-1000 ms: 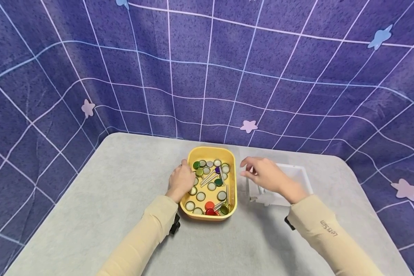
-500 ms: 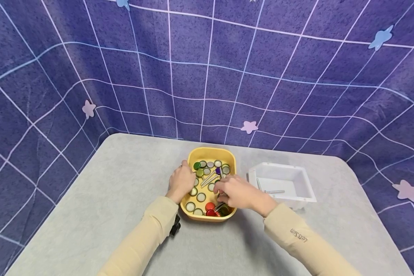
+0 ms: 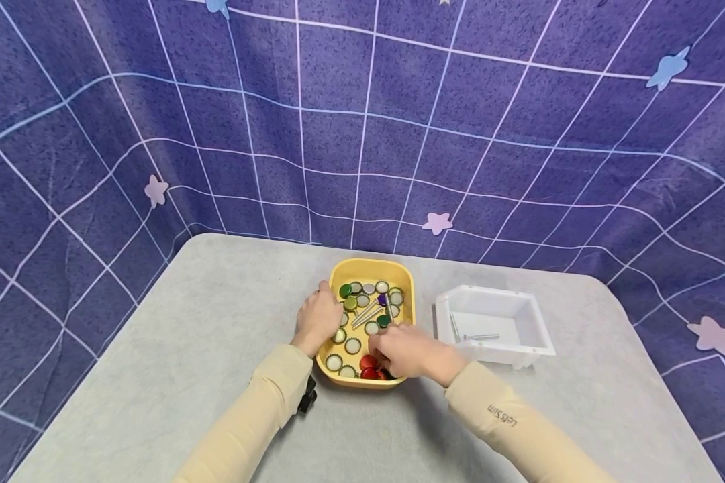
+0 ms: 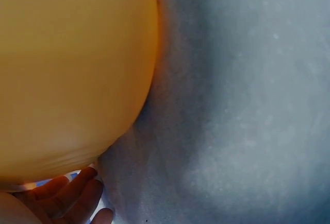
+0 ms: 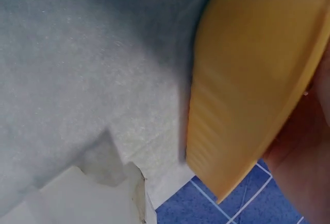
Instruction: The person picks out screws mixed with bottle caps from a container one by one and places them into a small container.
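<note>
A yellow plastic bin (image 3: 371,268) holds several bottle caps (image 3: 353,345) and long silver screws (image 3: 367,315). My left hand (image 3: 319,315) grips its left wall; in the left wrist view its fingers (image 4: 77,195) curl at the edge of the bin. Over the right wall, my right hand (image 3: 407,351) reaches down inside, beside red caps (image 3: 368,363) near the front corner. Its fingertips are hidden, and I cannot tell whether they pinch a screw. From the right wrist view, the bin's outer side (image 5: 247,80) covers most of that hand.
A white plastic bin (image 3: 522,320) stands to the right of the yellow one, with a few screws (image 3: 482,336) lying in it. Both sit on a grey tabletop (image 3: 229,282). Behind hangs a purple curtain (image 3: 332,134) with a grid and stars.
My right hand has moved left from above the white bin into the yellow bin, then slightly lower toward its front right corner. The left hand has stayed on the yellow bin's wall.
</note>
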A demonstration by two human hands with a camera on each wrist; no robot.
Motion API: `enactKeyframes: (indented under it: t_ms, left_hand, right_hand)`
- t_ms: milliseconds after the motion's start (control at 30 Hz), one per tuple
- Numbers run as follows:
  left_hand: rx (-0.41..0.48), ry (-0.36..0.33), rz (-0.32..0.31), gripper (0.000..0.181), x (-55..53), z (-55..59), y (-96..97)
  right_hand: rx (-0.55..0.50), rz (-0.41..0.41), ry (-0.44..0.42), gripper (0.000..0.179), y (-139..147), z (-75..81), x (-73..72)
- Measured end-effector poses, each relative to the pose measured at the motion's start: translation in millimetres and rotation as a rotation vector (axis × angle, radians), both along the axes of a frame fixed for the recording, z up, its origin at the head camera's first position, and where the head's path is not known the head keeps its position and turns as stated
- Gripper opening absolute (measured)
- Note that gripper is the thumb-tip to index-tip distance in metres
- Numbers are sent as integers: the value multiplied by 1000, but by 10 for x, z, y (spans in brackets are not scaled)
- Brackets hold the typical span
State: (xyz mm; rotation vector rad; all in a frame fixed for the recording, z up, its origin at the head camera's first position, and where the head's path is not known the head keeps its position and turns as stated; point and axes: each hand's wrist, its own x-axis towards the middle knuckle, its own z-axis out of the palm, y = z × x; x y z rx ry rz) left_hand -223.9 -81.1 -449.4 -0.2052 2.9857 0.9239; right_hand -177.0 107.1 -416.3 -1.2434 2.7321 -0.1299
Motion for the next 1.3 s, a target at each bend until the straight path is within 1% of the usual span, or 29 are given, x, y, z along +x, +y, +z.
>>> enactKeyframes:
  t_ms: [200, 300, 367, 533, 600, 867, 1067, 1200, 1300]
  left_hand:
    - [-9, -8, -4, 31, -3, 8, 6]
    - [-9, -9, -3, 32, -6, 2, -6]
    - [-9, -6, -2, 32, -11, -9, -17]
    - [-17, -9, -11, 35, -23, -20, -26]
    - [-18, -10, -13, 35, -23, -16, -20]
    - [-17, -6, -17, 34, -10, -9, -7]
    - [-5, -15, -17, 37, -4, 0, -6]
    - [-6, -12, -14, 35, -12, -7, -8]
    - [-6, -12, -19, 36, -20, -13, -8]
  right_hand:
    - [22, -86, -39, 24, -26, -66, 2]
    - [32, -103, -36, 24, -41, -88, 4]
    - [62, -106, -21, 23, -52, -103, 5]
    - [181, -116, 8, 17, -78, -113, 18]
    - [202, -119, 8, 14, -78, -113, 23]
    - [158, -119, 1, 13, -59, -131, 28]
    - [135, -85, 27, 15, -48, -147, 21]
    - [82, -32, 74, 14, -36, -146, 23]
    - [65, 16, 142, 11, -32, -145, 31]
